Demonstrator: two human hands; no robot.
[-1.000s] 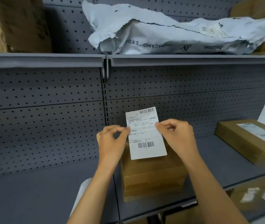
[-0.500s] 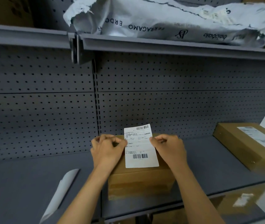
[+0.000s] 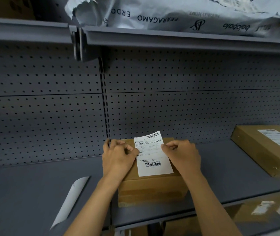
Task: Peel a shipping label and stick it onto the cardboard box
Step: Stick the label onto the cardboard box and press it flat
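**Inspector:** On the lower grey shelf [image 3: 33, 184], at centre, 1 cardboard box [image 3: 153, 188] sits with its top facing up. Position of the shipping label [image 3: 153, 154]?

**Assistant:** Lying over the box top, slightly skewed, its far edge reaching past the rear edge of the box. 2 barcodes are visible, 1 at the far end and 1 at the near end. I cannot tell whether the whole sheet is pressed flat.

**Inspector:** Hands?

**Assistant:** Left hand [image 3: 118, 157] has its grip pinched on the label's left edge; right hand [image 3: 183, 155] has its grip pinched on the right edge. Both rest over the box top.

**Inspector:** Other items?

**Assistant:** 1 white strip of paper [image 3: 71, 201] lies curled on the shelf, left of the box and apart from it. A second cardboard box [image 3: 262, 150], already labelled, sits well to the right. A crumpled grey mailer bag [image 3: 178, 12] lies on the upper shelf [image 3: 25, 29]. Perforated back panel [image 3: 42, 108] behind.
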